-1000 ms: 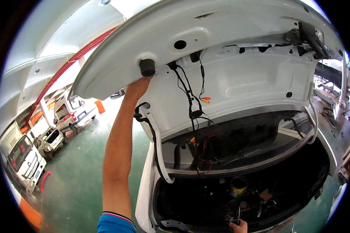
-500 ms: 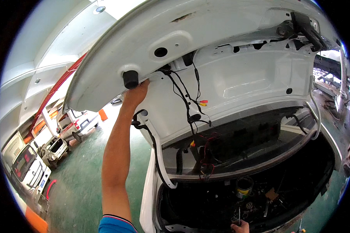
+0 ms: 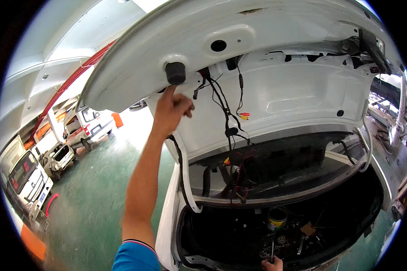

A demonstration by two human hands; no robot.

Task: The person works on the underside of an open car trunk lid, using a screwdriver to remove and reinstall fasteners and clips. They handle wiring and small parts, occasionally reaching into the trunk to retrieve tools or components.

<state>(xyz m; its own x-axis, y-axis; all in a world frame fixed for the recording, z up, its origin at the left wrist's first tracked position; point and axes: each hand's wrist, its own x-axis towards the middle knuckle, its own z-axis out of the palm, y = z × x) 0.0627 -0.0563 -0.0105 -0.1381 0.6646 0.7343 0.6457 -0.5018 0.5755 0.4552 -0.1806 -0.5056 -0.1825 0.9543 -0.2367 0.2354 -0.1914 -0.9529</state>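
Note:
My left hand point(image 3: 172, 108) is raised under the raised white trunk lid point(image 3: 126, 83), with nothing in it. Its index finger points up at the black rubber stopper point(image 3: 175, 73) on the lid; whether it touches the stopper cannot be told. The other fingers are loosely bent and apart. Black wiring point(image 3: 221, 101) hangs from the lid to the right of this hand, with red and yellow plugs point(image 3: 243, 116) on one strand. Low in the view, my right hand point(image 3: 272, 264) is closed around a screwdriver point(image 3: 272, 247), its thin shaft pointing up and its handle hidden.
Inside the dark trunk are a tin can point(image 3: 277, 218), a piece of cardboard point(image 3: 308, 229) and scattered small tools. The rear window point(image 3: 294, 156) lies beyond the trunk opening. Several vehicles, one a white van point(image 3: 29, 176), stand on the green floor point(image 3: 95, 198) at left.
My left hand has come out from behind the lid's edge, and its fingers now show below the stopper. My right hand still holds the screwdriver. The whole view has shifted slightly.

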